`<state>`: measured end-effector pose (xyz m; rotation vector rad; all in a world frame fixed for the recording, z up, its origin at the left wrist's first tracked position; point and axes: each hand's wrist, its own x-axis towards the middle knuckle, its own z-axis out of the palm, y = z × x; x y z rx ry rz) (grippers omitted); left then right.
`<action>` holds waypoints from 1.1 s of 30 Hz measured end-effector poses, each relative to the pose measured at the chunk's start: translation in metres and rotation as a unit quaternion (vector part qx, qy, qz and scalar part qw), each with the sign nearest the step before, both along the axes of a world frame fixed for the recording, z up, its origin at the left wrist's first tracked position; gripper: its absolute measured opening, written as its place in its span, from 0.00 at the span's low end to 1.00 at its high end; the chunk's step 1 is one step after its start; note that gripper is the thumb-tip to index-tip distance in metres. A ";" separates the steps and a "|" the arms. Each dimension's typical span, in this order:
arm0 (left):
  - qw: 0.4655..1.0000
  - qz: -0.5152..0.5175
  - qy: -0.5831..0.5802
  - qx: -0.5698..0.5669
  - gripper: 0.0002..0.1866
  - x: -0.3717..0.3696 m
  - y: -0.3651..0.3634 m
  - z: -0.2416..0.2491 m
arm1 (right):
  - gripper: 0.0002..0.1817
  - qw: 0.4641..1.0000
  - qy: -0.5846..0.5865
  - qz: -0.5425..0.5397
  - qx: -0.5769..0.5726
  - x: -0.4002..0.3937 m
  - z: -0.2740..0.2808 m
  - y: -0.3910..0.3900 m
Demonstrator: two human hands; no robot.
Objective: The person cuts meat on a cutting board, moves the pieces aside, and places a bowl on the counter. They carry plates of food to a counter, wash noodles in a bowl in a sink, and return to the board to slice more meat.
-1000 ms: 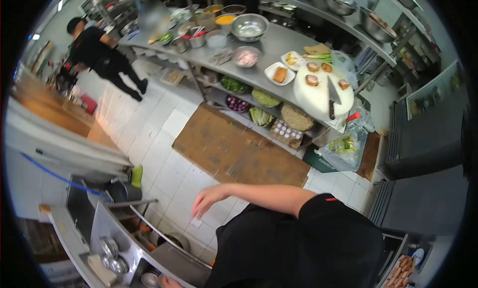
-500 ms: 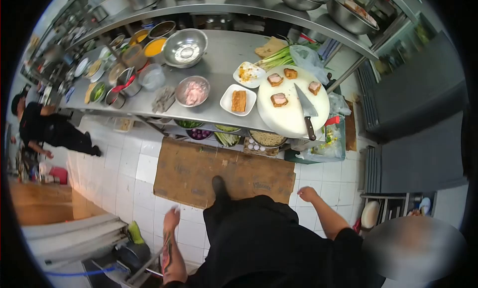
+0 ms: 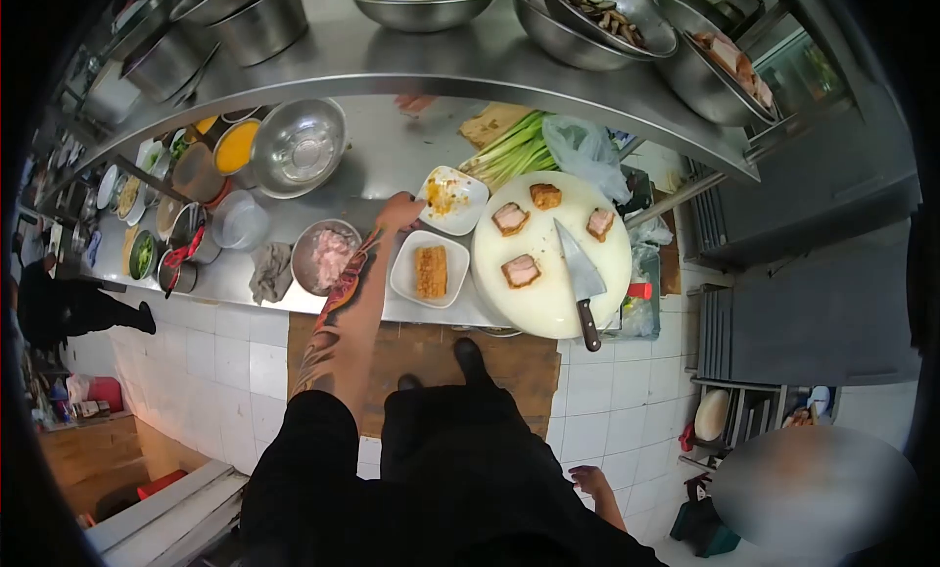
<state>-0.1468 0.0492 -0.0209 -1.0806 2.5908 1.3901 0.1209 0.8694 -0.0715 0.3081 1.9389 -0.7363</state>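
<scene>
My left hand (image 3: pixel 399 212) reaches over the counter, its fingers closed at the left rim of a square white dish (image 3: pixel 471 212) smeared with orange-yellow residue. Just below that dish, another square white dish (image 3: pixel 399 280) holds a browned slab of roast pork (image 3: pixel 431 272). Down by my side, my right hand (image 3: pixel 589 481) hangs away from the counter, fingers loosely apart and nothing in them. On the round white cutting board (image 3: pixel 548 317) lie several cut pork pieces (image 3: pixel 521 270) and a cleaver-like kitchen knife (image 3: pixel 580 271), its handle over the front edge.
Left of my forearm stand a steel bowl of raw pale-pink meat (image 3: pixel 331 257), a grey cloth (image 3: pixel 271 271) and a large steel bowl (image 3: pixel 299 148). Green onions (image 3: pixel 514 146) lie behind the board. An overhead steel shelf (image 3: pixel 392 68) carries bowls. A person in black (image 3: pixel 64 303) is at far left.
I have come closer to the counter. My left hand has risen from my side to the residue-smeared dish. My right hand remains low, and the person at left appears farther toward the edge.
</scene>
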 end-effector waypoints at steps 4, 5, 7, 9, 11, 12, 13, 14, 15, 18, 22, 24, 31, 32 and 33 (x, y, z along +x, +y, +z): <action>0.991 0.027 0.046 0.126 0.21 -0.013 0.001 -0.009 | 0.13 1.000 0.009 -0.020 0.017 -0.056 0.022 -0.049; 0.990 0.052 0.090 0.098 0.21 -0.009 0.005 -0.005 | 0.12 1.000 0.021 -0.002 -0.024 -0.068 0.010 -0.056; 0.994 0.002 0.111 0.004 0.19 0.003 -0.005 -0.003 | 0.13 0.971 0.100 0.217 -0.004 -0.099 0.012 -0.087; 0.988 0.011 0.152 -0.003 0.15 0.037 0.000 0.055 | 0.15 0.919 0.154 0.362 0.011 -0.132 0.053 -0.162; 0.947 0.057 0.264 -0.174 0.12 0.075 -0.005 0.038 | 0.15 0.871 0.222 0.437 -0.042 -0.148 0.084 -0.233; 0.965 0.087 0.239 0.056 0.11 0.122 0.005 0.109 | 0.14 0.855 0.243 0.450 -0.087 -0.152 0.102 -0.277; 0.951 0.103 0.256 0.143 0.11 0.156 0.003 0.117 | 0.14 0.836 0.261 0.460 -0.145 -0.152 0.119 -0.325; 0.926 0.134 0.297 0.191 0.12 0.200 0.002 0.126 | 0.13 0.816 0.276 0.466 -0.201 -0.146 0.136 -0.375; 0.895 0.159 0.341 0.237 0.13 0.244 0.001 0.137 | 0.13 0.783 0.285 0.500 -0.235 -0.132 0.156 -0.429; 0.905 0.238 0.335 0.106 0.15 0.407 -0.017 0.149 | 0.15 0.753 0.149 0.569 -0.296 -0.070 0.192 -0.573; 0.862 0.427 0.271 -0.012 0.15 0.627 -0.043 0.105 | 0.16 0.745 -0.189 0.556 -0.318 0.057 0.128 -0.749; 0.833 0.507 0.218 -0.046 0.14 0.722 -0.042 0.064 | 0.13 0.474 0.243 0.843 -0.073 0.122 0.070 -0.810; 0.743 0.668 0.026 -0.015 0.14 0.982 0.007 -0.071 | 0.20 0.887 0.080 0.246 -0.381 0.233 -0.106 -1.139; 0.746 0.665 0.026 -0.007 0.14 0.990 0.016 -0.080 | 0.27 0.930 0.041 0.122 -0.345 0.221 -0.120 -1.181; 0.714 0.696 0.081 0.017 0.15 0.997 0.024 -0.089 | 0.28 0.951 0.016 -0.036 -0.306 0.212 -0.129 -1.213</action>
